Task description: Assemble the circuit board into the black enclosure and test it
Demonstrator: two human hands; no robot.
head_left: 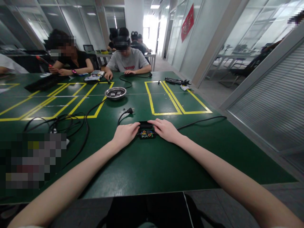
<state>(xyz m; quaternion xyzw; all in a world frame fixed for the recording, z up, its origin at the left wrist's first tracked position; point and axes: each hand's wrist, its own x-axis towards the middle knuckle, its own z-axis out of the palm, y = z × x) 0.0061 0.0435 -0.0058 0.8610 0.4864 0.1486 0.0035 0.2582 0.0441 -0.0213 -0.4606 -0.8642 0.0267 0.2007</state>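
A small black device (146,130) with its inside exposed, showing coloured parts, lies on the green table (142,164) in front of me. My left hand (125,134) grips its left side with curled fingers. My right hand (165,129) holds its right side, fingers laid over the top edge. A black cable (201,121) runs off to the right from under my right hand. A loose black plug (129,110) on a short cord lies just beyond the device.
A round metal bowl (115,93) with small parts sits farther back. Tangled black cables (61,123) lie at the left. Yellow tape boxes (166,98) mark the table. Two people sit at the far side, working. A black tool (175,81) lies at the far right.
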